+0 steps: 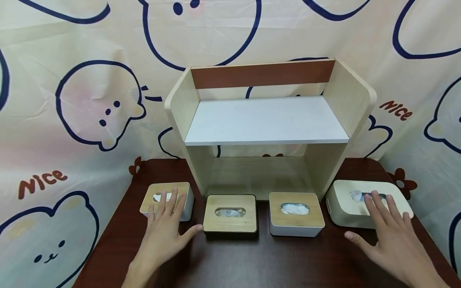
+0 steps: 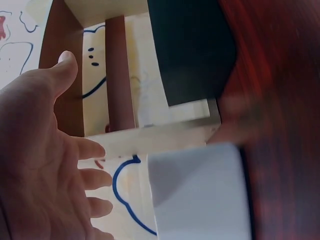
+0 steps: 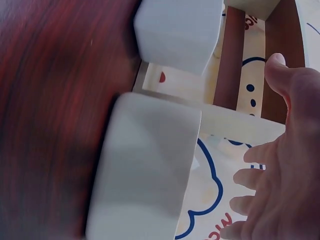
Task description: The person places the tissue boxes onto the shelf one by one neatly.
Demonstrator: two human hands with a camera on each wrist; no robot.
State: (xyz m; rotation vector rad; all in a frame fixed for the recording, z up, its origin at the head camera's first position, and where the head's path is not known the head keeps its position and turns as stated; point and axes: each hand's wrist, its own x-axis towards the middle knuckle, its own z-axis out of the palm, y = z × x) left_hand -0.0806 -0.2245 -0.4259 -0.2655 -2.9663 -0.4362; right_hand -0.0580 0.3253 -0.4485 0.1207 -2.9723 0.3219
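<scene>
Three wood-topped white or black rectangular tissue boxes (image 1: 295, 221) and one all-cream tissue box (image 1: 351, 212) stand on the dark-brown worktop (image 1: 252, 264) along the cream wooden shelf (image 1: 266, 120)'s front, work seemingly unstarted, all left to do, left grip (image 1: 165, 236) and right grip (image 1: 394, 238) loosely spread, holding nothing

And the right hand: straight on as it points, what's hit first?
Probably the cream tissue box at far right; the right hand overlaps it in the head view, but height is unclear.
</scene>
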